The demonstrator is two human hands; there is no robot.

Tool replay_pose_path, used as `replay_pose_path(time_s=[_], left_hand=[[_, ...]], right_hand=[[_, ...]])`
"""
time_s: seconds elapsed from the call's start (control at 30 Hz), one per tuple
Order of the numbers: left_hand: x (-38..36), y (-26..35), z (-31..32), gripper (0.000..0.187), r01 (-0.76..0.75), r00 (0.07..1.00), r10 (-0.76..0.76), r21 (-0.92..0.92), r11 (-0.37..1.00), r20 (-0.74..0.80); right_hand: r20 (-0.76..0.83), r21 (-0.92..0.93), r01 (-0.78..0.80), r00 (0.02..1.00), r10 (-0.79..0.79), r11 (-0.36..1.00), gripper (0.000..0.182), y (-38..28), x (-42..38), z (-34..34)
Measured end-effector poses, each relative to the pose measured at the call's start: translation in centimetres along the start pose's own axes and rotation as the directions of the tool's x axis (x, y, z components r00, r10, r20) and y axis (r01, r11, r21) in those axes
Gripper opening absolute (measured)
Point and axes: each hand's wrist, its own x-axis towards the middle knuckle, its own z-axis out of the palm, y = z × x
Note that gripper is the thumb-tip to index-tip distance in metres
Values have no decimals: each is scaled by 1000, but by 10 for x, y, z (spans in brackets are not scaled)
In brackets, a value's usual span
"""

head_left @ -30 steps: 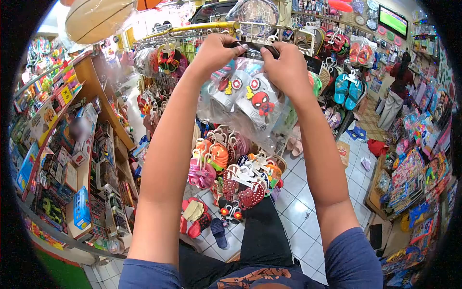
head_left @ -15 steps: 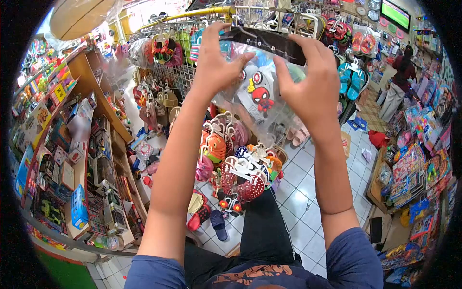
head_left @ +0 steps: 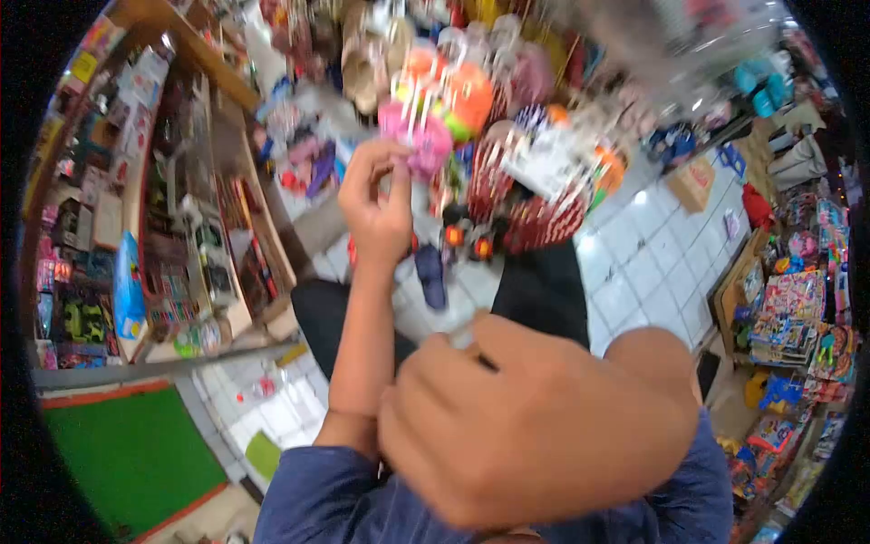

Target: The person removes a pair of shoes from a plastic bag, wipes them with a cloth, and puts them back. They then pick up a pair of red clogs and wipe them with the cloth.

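Note:
My left hand [head_left: 379, 204] is closed, its thumb and fingers curled together beside a pink pair of sandals [head_left: 417, 136]; whatever the fingertips pinch is too small to make out. Large and blurred, my right hand [head_left: 535, 422] is close to my chest with its fingers curled in, and anything inside it is hidden. Orange sandals [head_left: 467, 95] hang above the pink pair. To their right are red dotted sandals [head_left: 548, 218] with white hangers. A blurred clear plastic bag [head_left: 689, 45] shows at the upper right, apart from both hands.
Shelves of boxed goods [head_left: 136, 199] stand on the left. A dark blue slipper [head_left: 431, 276] lies on the white tiled floor [head_left: 634, 272]. On the right is a display of colourful packets [head_left: 788, 308]. A green mat [head_left: 127, 453] covers the lower left.
Both hands have come down from the plastic bag with the Spider-Man figure. My left hand is now by the pink sandals, my right near my chest. The view has tilted downward.

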Motion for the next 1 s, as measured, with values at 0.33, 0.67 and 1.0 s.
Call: replay_pose_path(time_s=[0.33, 0.67, 1.0], left_hand=[[-34, -130, -140, 58, 289, 390, -807, 773, 565, 443], [-16, -205, -222, 74, 375, 295, -926, 863, 337, 234], [-23, -248, -237, 65, 477, 434, -876, 771, 422, 211]], right_hand=[[338, 386, 539, 673, -658, 749, 32, 14, 119, 42], [534, 371, -51, 828, -168, 927, 9, 13, 176, 164], [789, 108, -450, 581, 199, 887, 18, 65, 209, 337]])
